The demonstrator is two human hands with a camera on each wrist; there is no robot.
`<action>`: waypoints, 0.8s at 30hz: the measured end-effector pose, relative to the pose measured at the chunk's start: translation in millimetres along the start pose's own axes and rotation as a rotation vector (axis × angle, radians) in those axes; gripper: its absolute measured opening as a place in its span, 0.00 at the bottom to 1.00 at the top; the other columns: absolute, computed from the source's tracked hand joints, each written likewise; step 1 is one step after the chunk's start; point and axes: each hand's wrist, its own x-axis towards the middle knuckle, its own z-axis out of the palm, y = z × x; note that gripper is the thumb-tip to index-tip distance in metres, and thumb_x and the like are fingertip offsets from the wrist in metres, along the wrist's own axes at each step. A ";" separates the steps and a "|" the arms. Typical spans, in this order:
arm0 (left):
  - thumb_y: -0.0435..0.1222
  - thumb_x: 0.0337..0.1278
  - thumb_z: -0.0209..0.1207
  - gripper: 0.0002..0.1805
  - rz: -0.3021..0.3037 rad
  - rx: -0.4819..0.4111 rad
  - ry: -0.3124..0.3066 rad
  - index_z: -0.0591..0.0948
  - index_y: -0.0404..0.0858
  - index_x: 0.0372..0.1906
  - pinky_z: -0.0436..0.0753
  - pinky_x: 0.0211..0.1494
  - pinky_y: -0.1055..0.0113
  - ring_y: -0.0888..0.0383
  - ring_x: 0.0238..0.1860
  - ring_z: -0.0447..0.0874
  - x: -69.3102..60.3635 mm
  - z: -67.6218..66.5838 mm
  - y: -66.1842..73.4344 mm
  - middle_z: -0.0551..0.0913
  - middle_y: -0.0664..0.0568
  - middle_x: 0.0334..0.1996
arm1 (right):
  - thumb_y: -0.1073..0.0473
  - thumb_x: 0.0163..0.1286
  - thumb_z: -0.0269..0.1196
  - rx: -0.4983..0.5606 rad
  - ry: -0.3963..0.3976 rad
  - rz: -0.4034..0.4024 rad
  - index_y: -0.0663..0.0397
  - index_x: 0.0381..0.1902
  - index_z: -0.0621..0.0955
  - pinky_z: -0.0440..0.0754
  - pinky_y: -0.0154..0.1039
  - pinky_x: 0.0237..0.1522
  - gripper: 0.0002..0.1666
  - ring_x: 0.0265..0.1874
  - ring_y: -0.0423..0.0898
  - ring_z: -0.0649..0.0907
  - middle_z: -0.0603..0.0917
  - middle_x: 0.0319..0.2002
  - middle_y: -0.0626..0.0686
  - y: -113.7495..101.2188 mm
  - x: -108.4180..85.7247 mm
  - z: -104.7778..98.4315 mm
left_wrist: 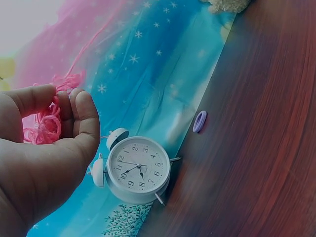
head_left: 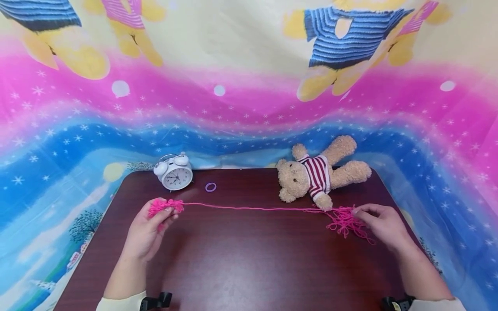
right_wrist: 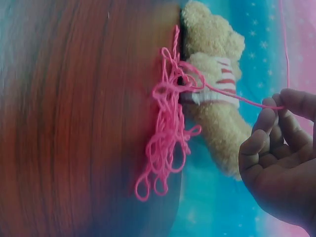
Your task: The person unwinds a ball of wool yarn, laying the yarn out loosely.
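Observation:
In the head view the left hand [head_left: 145,233] holds a looped bundle of pink yarn [head_left: 166,206], its fingers curled round it; the left wrist view shows the bundle [left_wrist: 44,128] between thumb and fingers of the left hand [left_wrist: 54,148]. One strand [head_left: 249,209] stretches nearly straight across to the right hand [head_left: 383,224]. Thumb and fingertips of the right hand [right_wrist: 281,153] pinch that strand in the right wrist view. A loose tangle of pink yarn [right_wrist: 165,123] lies beside the pinch, joined to it by a strand; the head view shows this tangle [head_left: 346,222] just left of the right hand.
A white twin-bell alarm clock [head_left: 177,175] stands at the table's back left, with a purple ring [head_left: 210,187] to its right. A teddy bear [head_left: 319,172] in a striped shirt lies at the back right. Printed cloth [head_left: 241,116] surrounds the brown table [head_left: 241,259].

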 end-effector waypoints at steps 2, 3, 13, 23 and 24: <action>0.33 0.74 0.60 0.16 -0.004 -0.002 0.003 0.70 0.36 0.59 0.84 0.56 0.68 0.59 0.48 0.88 -0.7 -1.8 0.7 0.84 0.52 0.48 | 0.40 0.76 0.62 -0.017 0.005 0.002 0.56 0.55 0.87 0.82 0.41 0.36 0.26 0.40 0.50 0.84 0.87 0.50 0.58 3.0 1.9 -2.9; 0.33 0.74 0.60 0.16 -0.005 0.000 0.007 0.70 0.36 0.59 0.84 0.56 0.68 0.59 0.49 0.88 -0.9 -2.6 1.1 0.84 0.52 0.48 | 0.40 0.76 0.62 -0.016 0.007 0.006 0.56 0.55 0.87 0.82 0.41 0.36 0.27 0.41 0.51 0.84 0.87 0.50 0.58 4.5 3.1 -4.4; 0.30 0.74 0.58 0.15 0.026 -0.045 0.011 0.69 0.35 0.58 0.84 0.56 0.67 0.59 0.48 0.88 -2.3 -13.8 2.5 0.83 0.53 0.48 | 0.44 0.77 0.63 0.035 0.028 0.022 0.62 0.56 0.85 0.84 0.38 0.36 0.27 0.36 0.46 0.85 0.89 0.39 0.57 23.6 15.3 -19.3; 0.28 0.75 0.57 0.13 0.066 -0.086 0.008 0.71 0.35 0.57 0.85 0.55 0.68 0.59 0.46 0.88 -6.2 -26.2 6.8 0.84 0.53 0.48 | 0.43 0.79 0.60 0.031 0.036 0.081 0.65 0.60 0.83 0.84 0.36 0.35 0.30 0.37 0.43 0.85 0.89 0.44 0.60 46.6 24.0 -27.9; 0.27 0.75 0.56 0.12 0.073 -0.097 0.004 0.71 0.35 0.57 0.85 0.55 0.68 0.59 0.46 0.88 -6.5 -27.3 7.3 0.84 0.53 0.48 | 0.41 0.79 0.59 0.025 0.034 0.093 0.65 0.60 0.82 0.84 0.36 0.36 0.32 0.37 0.44 0.85 0.89 0.45 0.60 48.9 24.5 -28.6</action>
